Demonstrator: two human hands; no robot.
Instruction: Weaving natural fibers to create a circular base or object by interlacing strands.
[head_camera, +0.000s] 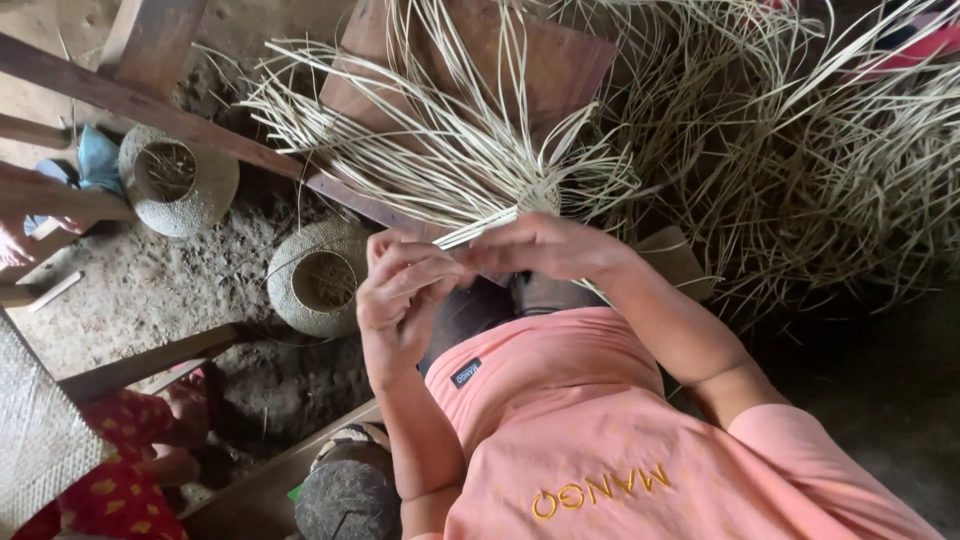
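While hands (470, 270) weave cane strips (450, 150), two woven baskets (315, 278) sit hollow.

The floor (150, 290) is bare packed earth, grey-brown and crumbly. Two small round woven baskets (178, 180) rest on it (mouths open toward the camera), the second basket (318, 278) just right of the first. A wooden board (560, 65) lies flat farther off, beside a loose heap of pale cane strips (830, 180). Dark timber beams (130, 100) cross the ground at the left.
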